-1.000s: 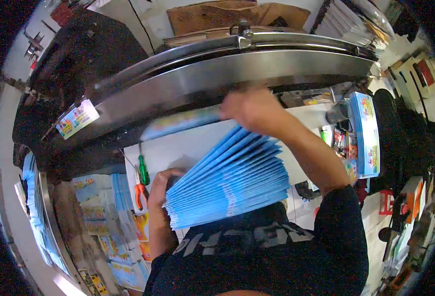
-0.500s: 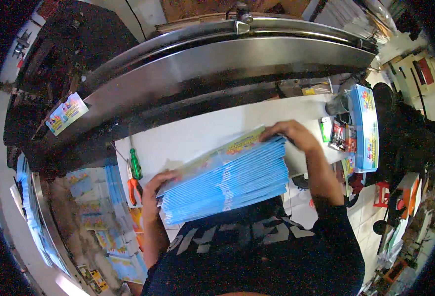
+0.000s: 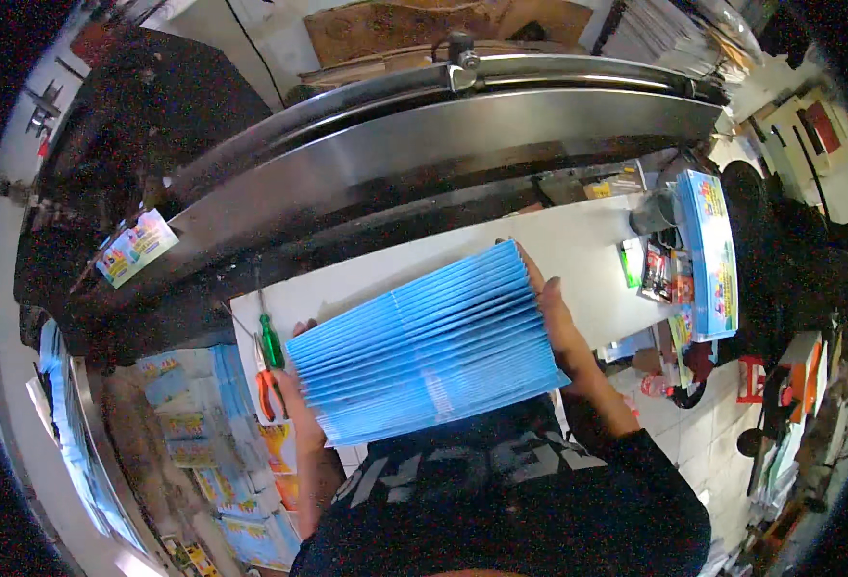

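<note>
A thick stack of blue printed sheets (image 3: 419, 346) is between my two hands, close in front of my chest and above the near edge of the white table. The sheets overlap in a fan, so their blue edges show as stepped rows. My left hand (image 3: 296, 389) grips the left end, its fingers mostly hidden behind the stack. At the right end my right hand (image 3: 556, 322) is closed on it, with the thumb along the side and the other fingers largely out of sight underneath.
On the white table (image 3: 347, 287) lie a green-handled screwdriver (image 3: 269, 338) and orange-handled pliers (image 3: 268, 385). A tall pile of blue printed packs (image 3: 708, 255) stands at the right, beside a dark cup (image 3: 653, 213). A long metal machine bar (image 3: 443, 125) crosses behind the table.
The stack has tipped and fanned out, so the printed top face is hidden and blue edges face up. My right hand has slid from the top corner down to the right side.
</note>
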Demonstrator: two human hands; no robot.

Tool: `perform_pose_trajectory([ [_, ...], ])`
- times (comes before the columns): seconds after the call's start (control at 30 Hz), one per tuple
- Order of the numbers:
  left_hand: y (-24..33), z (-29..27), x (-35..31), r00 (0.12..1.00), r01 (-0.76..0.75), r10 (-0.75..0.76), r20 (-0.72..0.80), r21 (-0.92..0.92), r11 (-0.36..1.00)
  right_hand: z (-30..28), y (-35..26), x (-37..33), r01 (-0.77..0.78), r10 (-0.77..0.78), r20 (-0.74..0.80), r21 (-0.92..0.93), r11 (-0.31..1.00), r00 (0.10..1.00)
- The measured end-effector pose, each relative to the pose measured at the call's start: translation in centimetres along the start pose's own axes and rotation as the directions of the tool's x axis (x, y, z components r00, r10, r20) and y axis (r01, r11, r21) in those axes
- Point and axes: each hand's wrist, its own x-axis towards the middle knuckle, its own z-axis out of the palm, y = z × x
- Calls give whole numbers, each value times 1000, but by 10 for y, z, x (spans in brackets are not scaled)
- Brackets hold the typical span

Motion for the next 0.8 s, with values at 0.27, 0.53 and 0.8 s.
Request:
perform_pose_trajectory([
  [0.27, 25, 14, -8, 982, 138, -79, -171, 369, 919, -13, -33, 2, 239, -273, 27, -570, 786, 962],
  [0.53, 22, 14, -8, 964, 209, -189, -188, 90, 974, 40, -75, -19, 666, -61, 674, -738, -108, 736],
  [0.8, 38, 31, -5, 950, 268, -253, -184, 56, 962, 50, -79, -15, 684, -147, 692, -722, -108, 707],
])
